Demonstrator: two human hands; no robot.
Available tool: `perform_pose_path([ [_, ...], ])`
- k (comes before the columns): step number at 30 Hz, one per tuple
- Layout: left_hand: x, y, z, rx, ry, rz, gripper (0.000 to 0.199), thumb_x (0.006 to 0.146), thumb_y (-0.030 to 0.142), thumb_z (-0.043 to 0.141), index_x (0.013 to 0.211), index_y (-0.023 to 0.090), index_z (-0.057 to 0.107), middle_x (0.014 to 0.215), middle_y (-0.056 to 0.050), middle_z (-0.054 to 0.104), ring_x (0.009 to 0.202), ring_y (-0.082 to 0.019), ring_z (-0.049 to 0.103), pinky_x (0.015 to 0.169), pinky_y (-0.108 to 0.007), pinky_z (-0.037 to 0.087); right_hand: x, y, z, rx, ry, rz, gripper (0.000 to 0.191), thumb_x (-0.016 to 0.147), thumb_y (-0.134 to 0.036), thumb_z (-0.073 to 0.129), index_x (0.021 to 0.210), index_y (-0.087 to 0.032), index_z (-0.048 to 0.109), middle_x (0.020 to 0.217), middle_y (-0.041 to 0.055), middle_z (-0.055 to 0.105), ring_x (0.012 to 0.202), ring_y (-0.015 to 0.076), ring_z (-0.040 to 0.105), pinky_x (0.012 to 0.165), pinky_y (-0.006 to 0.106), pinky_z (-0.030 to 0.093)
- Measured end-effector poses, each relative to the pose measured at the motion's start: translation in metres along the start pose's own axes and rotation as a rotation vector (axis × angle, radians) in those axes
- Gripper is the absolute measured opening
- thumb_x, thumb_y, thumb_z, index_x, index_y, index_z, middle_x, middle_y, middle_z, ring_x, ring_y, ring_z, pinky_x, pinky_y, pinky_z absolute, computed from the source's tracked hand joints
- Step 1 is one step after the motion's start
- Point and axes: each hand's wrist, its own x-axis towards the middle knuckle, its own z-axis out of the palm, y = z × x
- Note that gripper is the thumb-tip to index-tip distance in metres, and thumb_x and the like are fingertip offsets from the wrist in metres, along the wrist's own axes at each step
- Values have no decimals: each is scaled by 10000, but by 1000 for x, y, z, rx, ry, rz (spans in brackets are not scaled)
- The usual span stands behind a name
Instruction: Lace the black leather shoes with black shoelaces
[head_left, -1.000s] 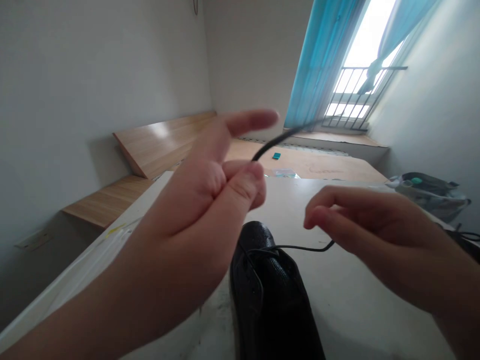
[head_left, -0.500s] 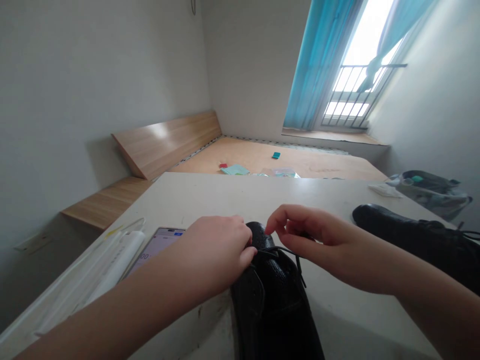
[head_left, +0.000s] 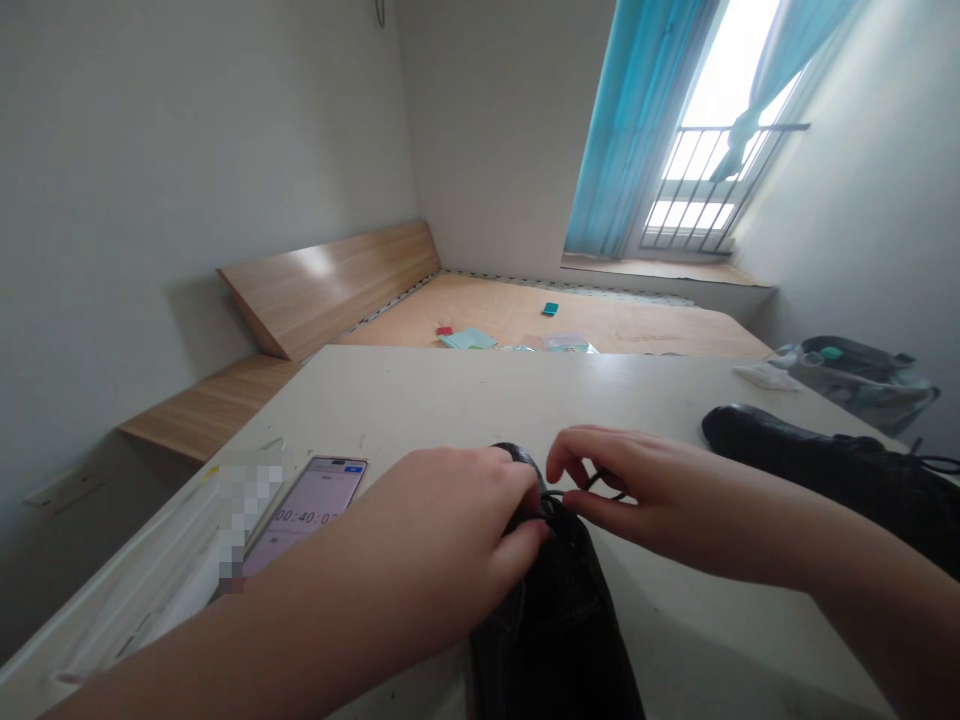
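A black lace-up shoe [head_left: 577,630] lies on the white table, toe pointing away from me. Over its front left side, my left hand [head_left: 480,520] is closed, thumb and fingers pinching the black shoelace [head_left: 553,493] near the eyelets; the hand hides much of the lacing. Just to the right, above the shoe, my right hand [head_left: 637,475] has curled fingers with the lace running between thumb and forefinger. A loop of that lace shows under its fingers. The two hands are a short way apart, joined by the stretch of lace.
On the right lies a second black shoe [head_left: 817,465] with laces. A phone [head_left: 311,510] showing a timer and a white power strip [head_left: 172,590] lie left on the table [head_left: 450,395]. White tissue [head_left: 766,377] rests at the far right, beside a bag-lined bin [head_left: 862,375].
My left hand has shifted right across the shoe, uncovering more of the phone. My right hand has moved slightly right, and the lace now runs between its thumb and fingers.
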Motion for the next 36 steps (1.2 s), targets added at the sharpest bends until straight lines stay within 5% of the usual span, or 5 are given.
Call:
perform_pose_path([
  [7, 11, 4, 15, 33, 63, 45, 376, 961, 359, 352, 789, 224, 659, 850, -17, 616, 695, -177, 587, 574, -308, 314, -1, 3, -11, -159, -221, 47, 338, 940, -459, 455, 746, -222, 599, 642, -21, 579, 573, 132, 476, 513, 252, 310],
  [13, 16, 8, 29, -111, 92, -20, 546, 844, 707, 398, 783, 249, 689, 821, -26, 638, 713, -215, 596, 580, -322, 328, 1, 9, -15, -157, -284, 55, 244, 909, -332, 475, 831, -241, 688, 687, -8, 637, 600, 141, 519, 527, 253, 324],
  [21, 17, 6, 31, -166, 31, -11, 200, 730, 411, 519, 697, 226, 588, 758, -10, 613, 618, -169, 531, 519, -288, 306, 6, 9, -6, -208, -259, -27, 214, 895, -257, 488, 825, -209, 685, 746, 13, 677, 667, 155, 576, 593, 266, 360],
  [36, 7, -10, 16, -322, -225, 1, 163, 729, 362, 561, 850, 275, 627, 772, 44, 628, 699, -151, 562, 572, -267, 367, -4, 4, -2, -153, -267, -119, 197, 883, -224, 516, 899, -260, 709, 761, -28, 685, 659, 129, 569, 556, 254, 315],
])
